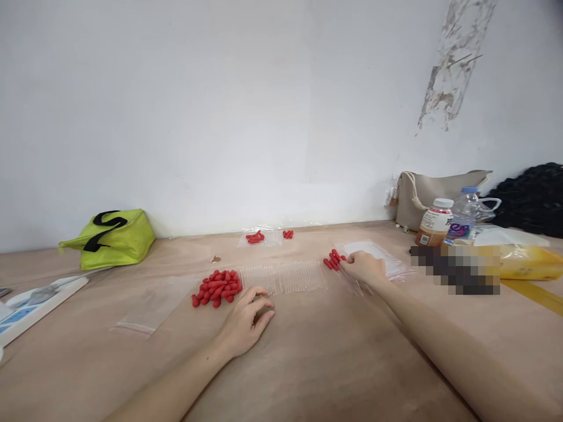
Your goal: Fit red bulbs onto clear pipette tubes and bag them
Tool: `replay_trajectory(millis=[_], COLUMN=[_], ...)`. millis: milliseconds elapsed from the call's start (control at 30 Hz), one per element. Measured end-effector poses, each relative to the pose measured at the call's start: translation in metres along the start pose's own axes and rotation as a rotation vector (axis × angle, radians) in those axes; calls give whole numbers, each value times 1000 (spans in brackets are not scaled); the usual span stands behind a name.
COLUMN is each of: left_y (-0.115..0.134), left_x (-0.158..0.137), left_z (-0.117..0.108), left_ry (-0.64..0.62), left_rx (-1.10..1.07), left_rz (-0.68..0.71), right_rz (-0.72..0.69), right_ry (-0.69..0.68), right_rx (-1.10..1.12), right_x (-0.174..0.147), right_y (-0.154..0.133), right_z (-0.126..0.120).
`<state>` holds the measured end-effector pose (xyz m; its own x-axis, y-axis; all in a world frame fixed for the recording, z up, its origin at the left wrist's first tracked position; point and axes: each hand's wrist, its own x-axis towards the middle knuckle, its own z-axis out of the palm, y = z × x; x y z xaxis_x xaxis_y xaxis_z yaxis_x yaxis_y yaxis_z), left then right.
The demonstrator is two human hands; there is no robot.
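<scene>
My left hand [250, 322] rests on the table with curved fingers apart and nothing in them. Just beyond its fingers lies a row of thin clear sticks [285, 277], side by side. To its left is a heap of small red bulb-shaped pieces [217, 287]. My right hand [364, 267] is closed in a pinch at one red bulb-shaped piece [343, 258], mostly hidden by the fingertips. Several more red pieces [333, 259] lie left of that hand, and loose clear sticks [354, 285] lie below it. A clear zip bag [380, 255] is partly behind the right hand.
Another clear zip bag [153, 308] lies left of the heap. Small red clusters [255, 237] sit on clear plastic near the wall. A lime-green bag [116, 240] and a power strip [39, 308] are leftward; bottles [435, 223], a grey bag [413, 199] and yellow packaging [528, 262] stand rightward.
</scene>
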<state>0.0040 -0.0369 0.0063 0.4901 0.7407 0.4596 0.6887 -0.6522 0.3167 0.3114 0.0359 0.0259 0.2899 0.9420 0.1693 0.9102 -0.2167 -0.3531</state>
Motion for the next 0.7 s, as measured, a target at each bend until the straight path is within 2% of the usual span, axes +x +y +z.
replay_trajectory(millis=[567,700], left_y=[0,1], left_x=[1,1], left_z=[1,0], left_ry=[27,51], left_rx=[-14,-9], left_rz=[21,11], right_rz=[7,-45], right_ry=[-112,-34], right_rx=[-61,-108], right_x=[2,-4], right_y=[2,-4], right_z=[-1,-4])
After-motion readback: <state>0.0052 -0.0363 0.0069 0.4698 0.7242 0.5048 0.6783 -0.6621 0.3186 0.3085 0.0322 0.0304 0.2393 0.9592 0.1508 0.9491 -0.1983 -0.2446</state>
